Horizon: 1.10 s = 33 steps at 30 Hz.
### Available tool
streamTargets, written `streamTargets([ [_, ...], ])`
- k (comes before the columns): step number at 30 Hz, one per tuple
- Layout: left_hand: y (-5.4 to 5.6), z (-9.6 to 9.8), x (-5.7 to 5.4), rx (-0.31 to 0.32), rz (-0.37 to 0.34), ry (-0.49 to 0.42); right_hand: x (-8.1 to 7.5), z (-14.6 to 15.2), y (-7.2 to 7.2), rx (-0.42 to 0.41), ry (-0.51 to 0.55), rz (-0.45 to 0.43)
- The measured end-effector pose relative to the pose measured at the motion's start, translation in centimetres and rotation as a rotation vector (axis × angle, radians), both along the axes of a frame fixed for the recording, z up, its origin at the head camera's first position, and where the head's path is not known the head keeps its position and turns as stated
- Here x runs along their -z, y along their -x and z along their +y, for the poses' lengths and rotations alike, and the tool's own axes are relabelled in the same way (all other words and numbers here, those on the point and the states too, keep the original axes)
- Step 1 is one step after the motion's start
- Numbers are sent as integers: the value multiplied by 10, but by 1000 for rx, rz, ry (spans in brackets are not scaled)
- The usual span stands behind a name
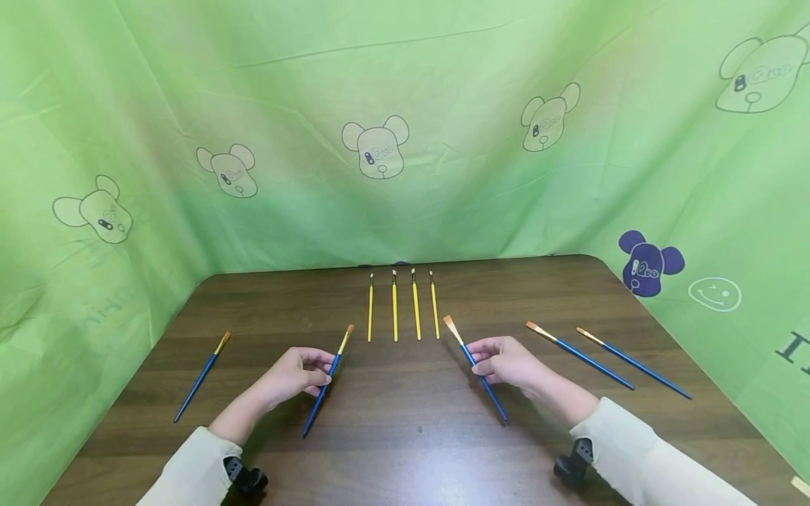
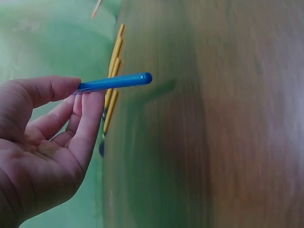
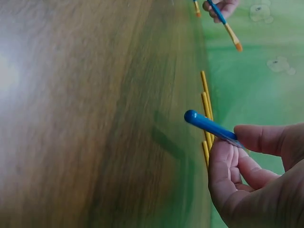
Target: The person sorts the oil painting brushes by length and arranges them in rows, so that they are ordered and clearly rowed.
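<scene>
Between thumb and fingers, my left hand (image 1: pixel 297 376) pinches a blue-handled paintbrush (image 1: pixel 323 393), its orange bristles pointing away from me. My right hand (image 1: pixel 506 362) pinches another blue paintbrush (image 1: pixel 490 393) the same way, bristles tilted up to the left. In the left wrist view the blue handle (image 2: pixel 118 81) sticks out past the fingertips, above the table. The right wrist view likewise shows a handle end (image 3: pixel 204 122) clear of the wood. Ahead, between the hands, several thin yellow paintbrushes (image 1: pixel 395 309) lie side by side, tips to the back.
One blue paintbrush (image 1: pixel 202 377) lies on the left of the brown wooden table (image 1: pixel 405 464). Two more lie on the right, a nearer-in brush (image 1: pixel 588 360) and an outer brush (image 1: pixel 645 367). A green printed cloth (image 1: pixel 304 84) hangs behind and along both sides.
</scene>
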<state>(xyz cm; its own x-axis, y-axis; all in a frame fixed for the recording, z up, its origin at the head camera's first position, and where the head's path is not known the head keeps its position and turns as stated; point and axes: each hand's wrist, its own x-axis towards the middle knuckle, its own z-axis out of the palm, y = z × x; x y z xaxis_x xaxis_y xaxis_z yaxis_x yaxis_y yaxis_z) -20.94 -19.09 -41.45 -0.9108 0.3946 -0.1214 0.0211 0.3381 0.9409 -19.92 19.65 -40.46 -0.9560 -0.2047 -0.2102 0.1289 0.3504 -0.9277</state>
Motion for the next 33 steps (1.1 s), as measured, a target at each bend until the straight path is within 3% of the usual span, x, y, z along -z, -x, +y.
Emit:
streamTargets([
  [18,-14,67,1,9,-49,-124,4,-27,-9,25,95,-50],
  [33,-18,99,13,-3,-107,-194,9,-55,-18,37,113,-62],
])
